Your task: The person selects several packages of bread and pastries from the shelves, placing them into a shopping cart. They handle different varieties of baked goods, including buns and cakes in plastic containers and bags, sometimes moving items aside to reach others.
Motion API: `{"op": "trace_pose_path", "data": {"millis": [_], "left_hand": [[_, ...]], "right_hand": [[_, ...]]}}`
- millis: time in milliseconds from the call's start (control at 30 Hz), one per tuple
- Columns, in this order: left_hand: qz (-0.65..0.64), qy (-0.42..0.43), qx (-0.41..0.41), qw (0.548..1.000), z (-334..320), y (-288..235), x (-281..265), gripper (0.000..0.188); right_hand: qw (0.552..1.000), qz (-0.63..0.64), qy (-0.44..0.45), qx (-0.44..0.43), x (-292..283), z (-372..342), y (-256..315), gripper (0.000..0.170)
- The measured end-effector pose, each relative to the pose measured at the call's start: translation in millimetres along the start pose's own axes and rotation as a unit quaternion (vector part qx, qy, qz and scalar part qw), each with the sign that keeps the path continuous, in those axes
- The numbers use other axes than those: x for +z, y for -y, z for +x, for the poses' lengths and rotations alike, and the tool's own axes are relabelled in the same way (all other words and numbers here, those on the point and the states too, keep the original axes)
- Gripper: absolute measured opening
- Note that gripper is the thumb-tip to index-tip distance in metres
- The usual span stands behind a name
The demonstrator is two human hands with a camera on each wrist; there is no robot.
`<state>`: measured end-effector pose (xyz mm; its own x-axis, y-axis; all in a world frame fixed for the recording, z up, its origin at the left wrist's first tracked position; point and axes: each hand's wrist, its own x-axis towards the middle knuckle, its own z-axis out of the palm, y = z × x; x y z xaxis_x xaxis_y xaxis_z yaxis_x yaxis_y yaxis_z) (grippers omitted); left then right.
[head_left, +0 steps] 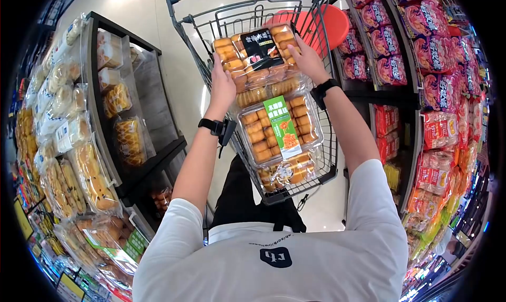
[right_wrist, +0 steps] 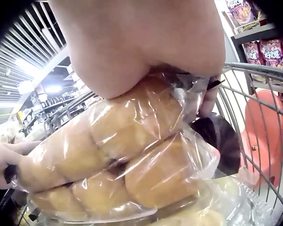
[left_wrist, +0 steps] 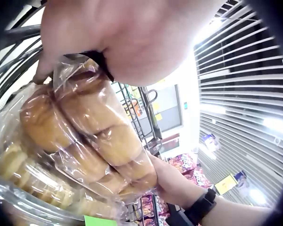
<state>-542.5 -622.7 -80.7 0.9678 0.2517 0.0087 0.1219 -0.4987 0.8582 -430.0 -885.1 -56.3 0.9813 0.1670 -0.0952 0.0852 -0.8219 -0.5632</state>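
Both hands hold a clear plastic pack of golden bread rolls (head_left: 226,51) with a black label, one hand at each side, over the shopping cart. In the head view my left hand (head_left: 223,85) grips its left edge; my right hand (head_left: 310,62) grips the right edge, thumb on the wrapping. The wrist views show two layers of rolls (left_wrist: 118,146) through shiny film, with the fingertips partly hidden behind the pack. Below it in the cart (head_left: 329,154) lie a clear box of small cakes (head_left: 258,136) with a green label and another bread pack (head_left: 269,178).
On the left stands a dark shelf (head_left: 168,112) with bagged breads (head_left: 95,180). To the right, racks hold purple noodle packs (head_left: 390,70) and red packs (head_left: 440,130). A red round-topped object (head_left: 337,27) sits just beyond the cart's right side.
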Motion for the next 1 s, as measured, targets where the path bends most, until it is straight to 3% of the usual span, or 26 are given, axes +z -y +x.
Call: {"op": "trace_pose_path", "data": {"millis": [100,167,200,267,333,400,467,533,600,667,733,767,833,867,933,1000], "left_hand": [[-0.009,0.035,-0.030,0.999,5.5,0.1,-4.8,0.059],[-0.025,0.047,-0.039,0.998,1.6,3.7,-10.4,0.058],[-0.017,0.014,-0.001,1.000,-1.4,4.6,-13.6,0.055],[-0.010,-0.021,0.032,0.999,-16.4,-4.5,-25.6,0.053],[0.030,-0.005,0.085,0.996,-51.6,-30.5,-55.1,0.047],[0.027,-0.026,0.099,0.994,-90.6,-26.7,-65.8,0.040],[0.007,-0.008,-0.007,1.000,-140.8,-10.7,-70.9,0.038],[0.059,0.018,-0.012,0.998,-197.2,22.5,-73.0,0.033],[0.245,0.142,-0.033,0.958,-257.5,27.4,-90.6,0.028],[0.389,0.281,-0.012,0.877,-329.5,55.8,-105.1,0.023],[0.347,0.332,-0.107,0.871,-414.2,82.7,-113.2,0.020],[0.345,0.322,-0.125,0.873,-455.2,81.2,-108.6,0.020],[0.300,0.244,-0.281,0.878,-533.1,74.4,-102.4,0.022],[0.300,0.202,-0.314,0.878,-569.2,66.4,-96.9,0.022],[0.159,0.083,-0.305,0.935,-654.6,42.5,-74.6,0.024],[0.072,0.065,-0.405,0.909,-742.0,42.5,-43.2,0.026]], "right_hand": [[0.999,0.008,0.036,-0.004,7.1,8.9,-3.4,0.059],[0.991,-0.035,-0.110,-0.067,5.9,1.1,-0.5,0.054],[0.991,-0.037,-0.109,-0.068,2.2,-8.1,-0.5,0.054],[0.964,-0.055,-0.225,-0.129,-16.4,-54.5,17.6,0.042],[0.966,-0.024,-0.201,-0.162,-29.9,-113.1,34.2,0.032],[0.980,0.026,-0.115,-0.160,-34.5,-184.6,39.0,0.025],[0.991,0.038,-0.023,-0.130,-30.5,-253.9,23.1,0.017],[0.989,0.039,0.029,-0.142,-22.1,-317.5,-3.7,0.012],[0.980,0.054,0.155,-0.109,-19.3,-376.8,-28.3,0.016],[0.964,0.030,0.193,-0.182,-17.1,-408.5,-34.7,0.022],[0.937,0.002,0.243,-0.252,-12.3,-436.5,-44.7,0.028],[0.920,-0.029,0.274,-0.279,-4.9,-440.4,-48.5,0.035],[0.883,-0.100,0.308,-0.340,19.2,-442.4,-66.8,0.049],[0.861,-0.093,0.317,-0.387,21.8,-435.7,-63.4,0.049],[0.824,-0.249,0.378,-0.341,29.8,-430.8,-45.5,0.052],[0.819,-0.195,0.429,-0.329,61.9,-418.1,-61.7,0.059]]}}
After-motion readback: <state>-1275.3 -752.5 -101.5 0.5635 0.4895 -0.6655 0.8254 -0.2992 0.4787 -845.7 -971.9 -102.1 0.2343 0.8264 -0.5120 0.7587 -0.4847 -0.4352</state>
